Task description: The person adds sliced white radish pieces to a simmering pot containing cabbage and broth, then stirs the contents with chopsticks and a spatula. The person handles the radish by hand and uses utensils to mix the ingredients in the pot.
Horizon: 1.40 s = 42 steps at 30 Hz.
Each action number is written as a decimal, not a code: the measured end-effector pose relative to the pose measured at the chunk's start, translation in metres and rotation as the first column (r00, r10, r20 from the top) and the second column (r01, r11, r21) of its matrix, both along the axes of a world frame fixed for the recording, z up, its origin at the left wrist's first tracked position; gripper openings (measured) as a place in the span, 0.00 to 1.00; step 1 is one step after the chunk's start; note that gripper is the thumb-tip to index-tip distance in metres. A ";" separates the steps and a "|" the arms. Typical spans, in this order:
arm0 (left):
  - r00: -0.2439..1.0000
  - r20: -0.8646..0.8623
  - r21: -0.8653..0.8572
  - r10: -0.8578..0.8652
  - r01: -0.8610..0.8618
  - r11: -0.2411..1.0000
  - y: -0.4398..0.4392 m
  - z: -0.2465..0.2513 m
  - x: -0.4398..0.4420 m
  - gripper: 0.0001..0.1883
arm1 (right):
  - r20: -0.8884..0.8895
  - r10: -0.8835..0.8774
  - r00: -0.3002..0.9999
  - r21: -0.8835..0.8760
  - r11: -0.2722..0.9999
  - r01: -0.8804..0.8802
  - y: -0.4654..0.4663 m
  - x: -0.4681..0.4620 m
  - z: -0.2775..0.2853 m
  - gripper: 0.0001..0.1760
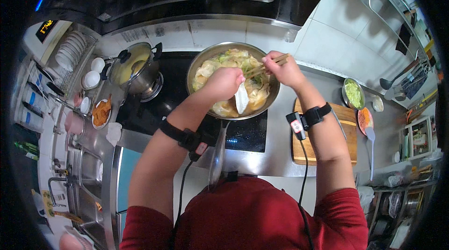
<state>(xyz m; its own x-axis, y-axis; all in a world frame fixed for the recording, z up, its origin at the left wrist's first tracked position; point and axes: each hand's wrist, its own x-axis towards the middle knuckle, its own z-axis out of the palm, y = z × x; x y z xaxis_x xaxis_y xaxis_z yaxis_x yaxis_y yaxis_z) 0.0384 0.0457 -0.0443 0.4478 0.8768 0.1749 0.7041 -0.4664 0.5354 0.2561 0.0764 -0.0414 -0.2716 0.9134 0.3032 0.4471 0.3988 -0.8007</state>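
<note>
My right hand (282,68) grips a pair of wooden chopsticks (257,71) above the right side of a wide steel frying pan (220,116). Their tips reach towards my left hand (226,82), which is closed over the middle of the pan. From its fingers hangs a white, tongue-shaped piece (241,99); whether it is dough or a utensil I cannot tell. Flat pale dough-like pieces (207,70) and chopped green vegetable (226,57) lie in yellowish liquid in the pan. My left hand hides part of the food. The pan's long handle (218,151) points towards me.
A lidded steel pot (135,71) stands on the hob (168,109) at left, beside a plate of browned food (101,112). On the right are a wooden cutting board (301,148), a bowl of shredded greens (354,94), a plate of orange shreds (364,116) and a pale spatula (372,144).
</note>
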 end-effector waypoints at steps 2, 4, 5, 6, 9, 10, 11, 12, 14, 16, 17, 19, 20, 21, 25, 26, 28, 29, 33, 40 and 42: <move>1.000 0.007 -0.047 0.006 -0.005 0.999 0.002 -0.008 0.005 0.10 | 0.005 -0.052 0.999 -0.045 0.998 0.052 -0.002 0.014 0.005 0.14; 0.998 -0.019 -0.198 0.059 -0.061 0.978 0.006 -0.014 0.007 0.08 | -0.002 -0.046 0.999 -0.048 0.998 0.045 -0.010 0.022 0.009 0.15; 0.984 -0.152 -0.165 0.094 -0.119 0.979 0.007 -0.016 0.003 0.08 | -0.006 -0.053 0.999 -0.062 0.997 0.053 -0.015 0.025 0.011 0.15; 0.951 -0.282 -0.130 0.130 -0.172 0.976 0.006 -0.016 -0.002 0.09 | 0.029 -0.088 0.996 -0.058 0.994 0.089 -0.021 0.028 0.014 0.16; 0.883 -0.406 -0.077 0.238 -0.292 0.953 0.000 -0.011 -0.019 0.10 | -0.013 -0.138 0.990 -0.052 0.989 0.137 -0.041 0.030 0.022 0.15; 0.875 -0.398 -0.061 0.276 -0.325 0.944 -0.002 -0.006 -0.025 0.11 | 0.009 -0.129 0.992 -0.019 0.991 0.129 -0.048 0.032 0.024 0.13; 0.879 -0.388 -0.053 0.278 -0.322 0.945 -0.003 -0.001 -0.033 0.12 | -0.019 -0.087 0.996 -0.055 0.995 0.086 -0.056 0.030 0.025 0.13; 0.885 -0.370 -0.035 0.283 -0.317 0.948 -0.004 0.005 -0.041 0.12 | -0.047 -0.044 0.998 -0.091 0.995 0.039 -0.065 0.029 0.024 0.12; 0.905 -0.299 0.028 0.304 -0.310 0.950 -0.011 0.013 -0.061 0.14 | -0.054 0.082 0.995 -0.017 0.996 -0.083 -0.082 0.019 0.015 0.10; 0.931 -0.136 0.084 0.338 -0.329 0.941 -0.024 0.017 -0.082 0.13 | 0.142 0.244 0.959 0.242 0.931 -0.273 -0.094 0.010 0.006 0.07; 0.944 -0.061 0.121 0.326 -0.317 0.941 -0.030 0.019 -0.093 0.12 | 0.162 0.309 0.937 0.218 0.915 -0.339 -0.100 0.005 0.001 0.06; 0.919 0.047 0.040 0.391 -0.393 0.919 -0.046 0.019 -0.117 0.10 | 0.311 0.334 0.890 0.180 0.899 -0.400 -0.112 0.009 0.000 0.04; 0.901 0.106 0.000 0.420 -0.423 0.906 -0.053 0.016 -0.124 0.09 | 0.293 0.314 0.903 0.180 0.909 -0.375 -0.113 0.013 0.001 0.04; 0.877 0.172 -0.048 0.449 -0.448 0.893 -0.058 0.013 -0.128 0.08 | 0.275 0.295 0.915 0.177 0.920 -0.350 -0.114 0.019 0.004 0.05; 0.780 0.376 -0.168 0.501 -0.474 0.864 -0.066 0.003 -0.130 0.06 | 0.154 0.125 0.980 0.151 0.977 -0.148 -0.110 0.021 0.003 0.05; 0.766 0.408 -0.189 0.497 -0.462 0.867 -0.067 0.001 -0.126 0.06 | 0.172 0.070 0.983 0.204 0.973 -0.105 -0.105 0.013 -0.003 0.05; 0.758 0.450 -0.188 0.472 -0.436 0.880 -0.067 -0.001 -0.118 0.06 | 0.158 0.061 0.986 0.340 0.933 -0.113 -0.091 -0.010 -0.018 0.06; 0.756 0.441 -0.209 0.484 -0.438 0.875 -0.068 -0.001 -0.116 0.06 | 0.145 0.060 0.988 0.418 0.901 -0.116 -0.087 -0.020 -0.025 0.06; 0.759 0.448 -0.216 0.472 -0.420 0.882 -0.072 -0.004 -0.115 0.06 | 0.427 0.128 0.895 0.392 0.866 -0.311 -0.105 -0.038 -0.038 0.07; 0.759 0.479 -0.209 0.442 -0.390 0.897 -0.077 -0.016 -0.118 0.07 | 0.304 0.126 0.944 0.363 0.901 -0.238 -0.117 -0.028 -0.018 0.08; 0.762 0.478 -0.222 0.437 -0.376 0.899 -0.076 -0.016 -0.115 0.07 | 0.297 0.167 0.940 0.305 0.916 -0.259 -0.107 -0.025 -0.012 0.09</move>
<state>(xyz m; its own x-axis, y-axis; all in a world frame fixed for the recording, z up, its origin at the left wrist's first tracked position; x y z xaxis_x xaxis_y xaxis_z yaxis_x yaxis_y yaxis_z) -0.0770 -0.0303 -0.0598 -0.0812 0.9825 0.1677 0.4295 -0.1174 0.8954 0.2309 -0.0304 -0.0538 -0.5593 0.6814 0.4720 0.4944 0.7313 -0.4699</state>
